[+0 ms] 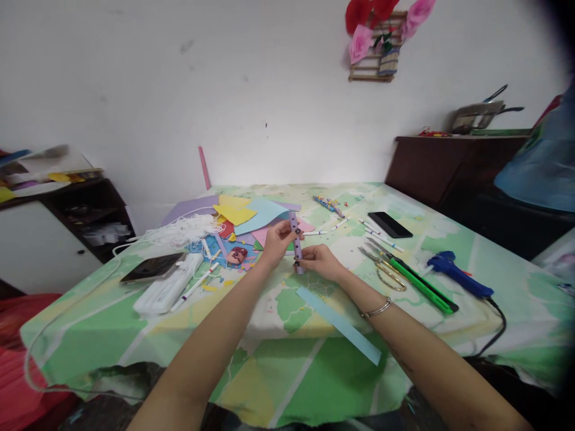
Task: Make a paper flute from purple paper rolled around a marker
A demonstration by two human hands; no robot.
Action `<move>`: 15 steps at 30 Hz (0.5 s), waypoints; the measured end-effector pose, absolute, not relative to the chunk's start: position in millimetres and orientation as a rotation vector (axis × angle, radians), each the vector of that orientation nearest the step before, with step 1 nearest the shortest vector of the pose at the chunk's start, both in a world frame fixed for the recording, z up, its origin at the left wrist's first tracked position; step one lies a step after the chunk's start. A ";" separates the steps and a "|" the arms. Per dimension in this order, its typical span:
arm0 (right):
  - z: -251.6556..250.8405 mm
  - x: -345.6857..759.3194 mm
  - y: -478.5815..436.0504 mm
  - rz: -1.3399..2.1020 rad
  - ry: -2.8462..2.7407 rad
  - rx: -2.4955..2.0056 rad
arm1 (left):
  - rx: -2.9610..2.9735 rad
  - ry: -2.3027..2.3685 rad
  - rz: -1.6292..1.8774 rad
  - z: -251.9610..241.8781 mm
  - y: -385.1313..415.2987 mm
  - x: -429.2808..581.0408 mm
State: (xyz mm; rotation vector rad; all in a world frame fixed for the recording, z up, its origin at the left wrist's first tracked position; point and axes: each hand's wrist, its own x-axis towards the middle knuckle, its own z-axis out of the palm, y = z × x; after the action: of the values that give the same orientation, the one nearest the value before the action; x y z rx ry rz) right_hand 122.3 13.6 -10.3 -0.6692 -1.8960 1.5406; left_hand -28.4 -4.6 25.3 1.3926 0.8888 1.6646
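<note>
The left hand (279, 241) pinches the upper part, the right hand (318, 261) the lower, of one purple dotted strip (297, 245) — roughly upright above the table (278, 323). Around: one light-blue strip (341, 326), one pair of scissors (381, 260), one green cutter (422, 285), one glue gun (462, 277), two phones (390, 225). One pan (477, 117) — contents hidden.

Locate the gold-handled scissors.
In the head view, the scissors lie on the tablecloth, right of the right hand and just left of the green-handled cutter.
</note>
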 end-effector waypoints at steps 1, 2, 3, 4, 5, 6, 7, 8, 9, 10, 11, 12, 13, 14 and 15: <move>-10.4 122.2 13.2 1.549 -1.900 -0.667 | 1.359 0.869 1.685 26.5 -4.3 -29.2; -10.3 122.0 12.5 1.558 -1.906 -0.662 | 1.324 0.851 1.704 27.5 -4.0 -30.2; -10.0 121.9 11.6 1.565 -1.912 -0.655 | 1.294 0.837 1.718 28.4 -3.7 -31.3; -9.5 121.8 10.6 1.570 -1.918 -0.648 | 1.274 0.830 1.727 29.0 -3.4 -32.4; -8.6 121.7 9.5 1.573 -1.923 -0.642 | 1.267 0.829 1.729 29.5 -3.2 -33.4; -7.5 121.6 8.3 1.574 -1.927 -0.639 | 1.267 0.829 1.725 29.8 -3.1 -34.2; -6.2 121.6 7.1 1.572 -1.931 -0.639 | 1.269 0.829 1.717 30.1 -3.2 -34.9; -4.7 121.6 5.9 1.567 -1.934 -0.640 | 1.270 0.829 1.712 30.5 -3.4 -35.4; -3.2 121.6 4.7 1.559 -1.939 -0.642 | 1.270 0.832 1.708 31.1 -3.6 -35.6; -1.8 121.6 3.6 1.551 -1.945 -0.646 | 1.268 0.835 1.706 31.7 -3.9 -35.7; -0.5 121.5 2.6 1.541 -1.951 -0.651 | 1.265 0.842 1.707 32.5 -4.1 -35.7; 0.5 121.5 1.7 1.531 -1.958 -0.655 | 1.262 0.851 1.712 33.4 -4.2 -35.6; 1.3 121.5 1.0 1.522 -1.964 -0.659 | 1.258 0.863 1.719 34.2 -4.3 -35.5; 1.7 121.5 0.4 1.513 -1.970 -0.663 | 1.255 0.875 1.725 35.0 -4.2 -35.5; 1.7 121.5 0.1 1.503 -1.976 -0.667 | 1.253 0.886 1.729 35.6 -4.1 -35.5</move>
State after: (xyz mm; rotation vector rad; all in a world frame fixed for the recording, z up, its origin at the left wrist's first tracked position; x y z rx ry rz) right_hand 121.5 0.1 1.7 -0.6669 -1.9762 1.5035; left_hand -35.5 -4.1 35.6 1.2525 0.8864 1.7291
